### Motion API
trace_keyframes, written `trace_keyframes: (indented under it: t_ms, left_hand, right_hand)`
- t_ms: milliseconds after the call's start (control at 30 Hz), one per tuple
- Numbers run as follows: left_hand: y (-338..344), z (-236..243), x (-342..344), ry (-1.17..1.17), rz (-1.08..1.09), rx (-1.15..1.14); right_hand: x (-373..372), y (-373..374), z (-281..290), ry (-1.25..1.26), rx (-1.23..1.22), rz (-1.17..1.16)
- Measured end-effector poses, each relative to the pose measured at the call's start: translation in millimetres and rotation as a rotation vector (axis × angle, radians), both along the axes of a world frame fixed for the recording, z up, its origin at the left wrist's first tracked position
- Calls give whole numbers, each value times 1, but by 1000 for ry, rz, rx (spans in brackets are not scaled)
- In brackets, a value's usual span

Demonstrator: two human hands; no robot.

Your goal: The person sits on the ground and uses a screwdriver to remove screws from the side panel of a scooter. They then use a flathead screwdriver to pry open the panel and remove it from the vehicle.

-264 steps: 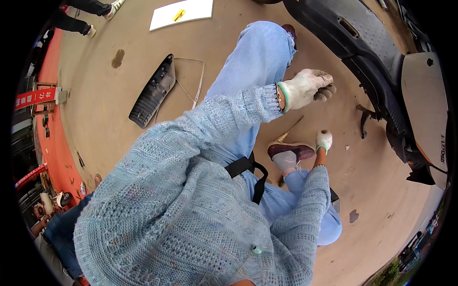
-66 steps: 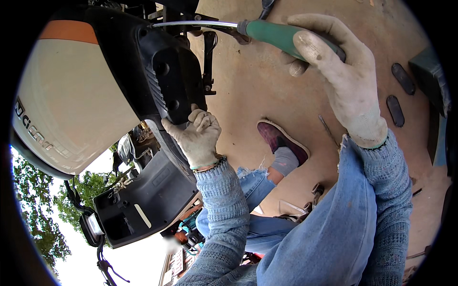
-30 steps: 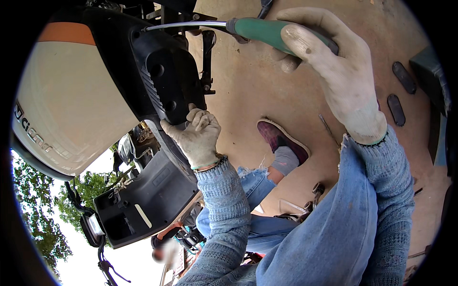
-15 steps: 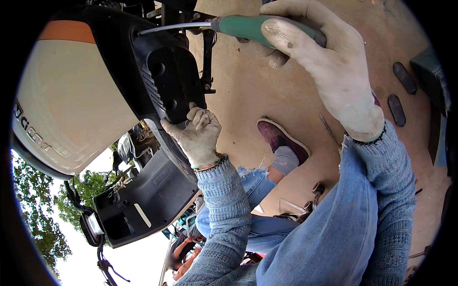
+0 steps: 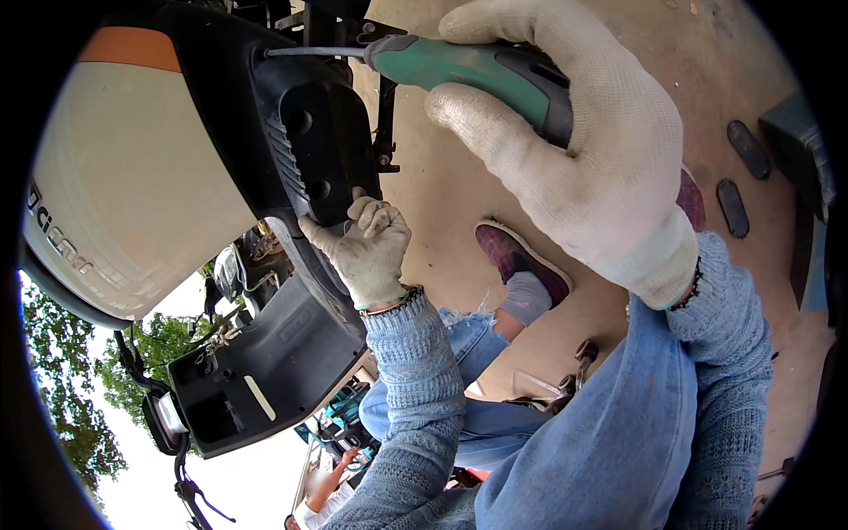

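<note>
Head view: right grip [image 5: 587,168] clasps the green-handled screwdriver [image 5: 459,67], tip at a recess [image 5: 258,58] in the scooter's [image 5: 150,177] black panel [image 5: 322,150]; left grip [image 5: 367,252] touches its edge, whether pinching I can't tell. I'd hold the shaft [image 5: 318,51] square.

Daylight fills your view, strongest at lower left, where the sky [image 5: 221,486] burns out to flat white behind the leaves [image 5: 66,389]. The ground [image 5: 433,203] is evenly lit, without hard shadows. You get a gentle sheen on the pale body panel [image 5: 141,177], while the black plastic housing [image 5: 331,150] swallows detail in its recesses. Your right hand [image 5: 583,168] shows bright, its knit readable. The fisheye bends edges toward a black rim (note the bluish fringe at far left), and the background person's [image 5: 331,506] face is smeared.
</note>
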State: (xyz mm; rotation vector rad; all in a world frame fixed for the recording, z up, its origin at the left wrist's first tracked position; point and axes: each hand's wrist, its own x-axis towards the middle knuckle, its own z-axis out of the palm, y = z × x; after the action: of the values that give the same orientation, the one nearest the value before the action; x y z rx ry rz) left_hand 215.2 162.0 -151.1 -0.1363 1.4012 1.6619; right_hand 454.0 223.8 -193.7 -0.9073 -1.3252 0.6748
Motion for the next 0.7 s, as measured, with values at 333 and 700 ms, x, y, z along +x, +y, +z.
trace_keyframes:
  t_ms: [333,700]
  left_hand:
    - [-2,-4,-6,-12,-11,32]
    - [-1,-2,-2,-55,-16,53]
  right_hand:
    - [-8,-2,-1,-82,94,-36]
    - [0,-1,-11,-62,104,16]
